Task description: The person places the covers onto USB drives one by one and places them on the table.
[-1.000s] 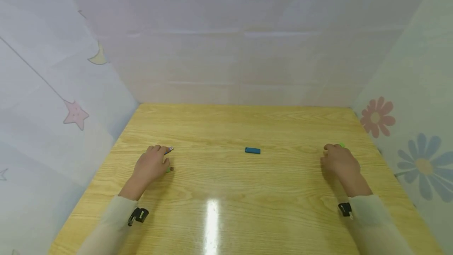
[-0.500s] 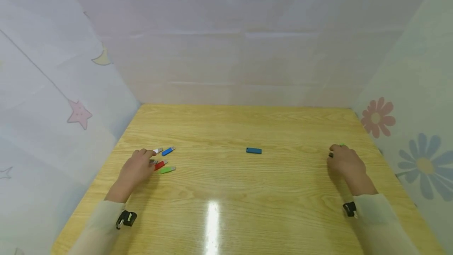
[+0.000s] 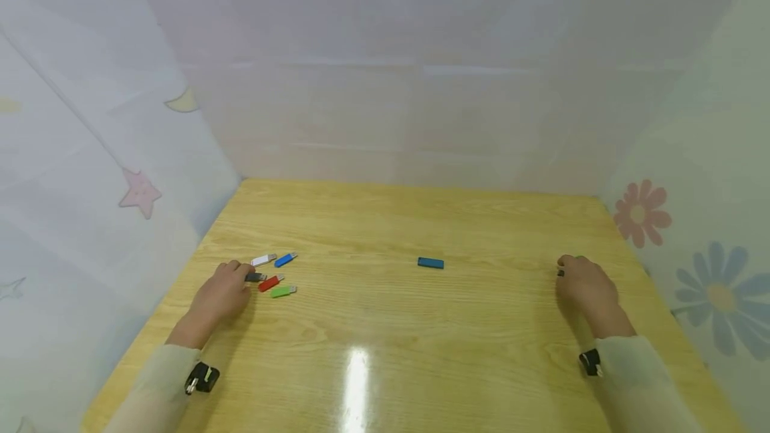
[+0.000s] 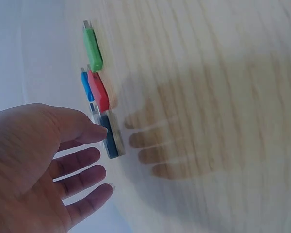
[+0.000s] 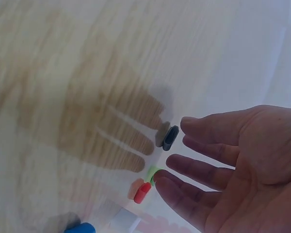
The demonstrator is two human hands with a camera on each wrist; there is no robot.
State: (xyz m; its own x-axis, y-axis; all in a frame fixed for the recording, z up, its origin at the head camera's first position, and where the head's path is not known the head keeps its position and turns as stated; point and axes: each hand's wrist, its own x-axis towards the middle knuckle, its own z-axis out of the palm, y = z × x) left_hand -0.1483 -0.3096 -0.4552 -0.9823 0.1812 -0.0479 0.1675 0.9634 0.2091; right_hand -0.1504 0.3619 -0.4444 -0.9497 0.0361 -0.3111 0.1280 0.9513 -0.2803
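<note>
we are looking down at a wooden surface (image 3: 385, 339) with both of our hands resting near its side edges. taking the teal block (image 3: 430, 262) in the middle as our landmark, our left hand (image 3: 221, 293) is lying well to the left of it, fingers straight and spread, holding nothing. its fingertips are lying at a dark usb stick (image 3: 255, 277); from the left wrist view the thumb seems to be touching it, though we cannot tell for sure. between that hand and the teal block a white stick (image 3: 263, 260), a blue stick (image 3: 285, 259), a red stick (image 3: 270, 282) and a green stick (image 3: 282, 291) are lying close together in a small cluster

our right hand (image 3: 585, 284) is lying well to the right of the teal block, palm down, fingers relaxed and slightly apart, gripping nothing. in the right wrist view small caps are sitting just off its fingertips: a dark cap (image 5: 170, 137), a green cap (image 5: 153, 172), a red cap (image 5: 142, 192) and a blue cap (image 5: 80, 227) partly cut off at the frame edge. pale printed curtains are standing around the surface
</note>
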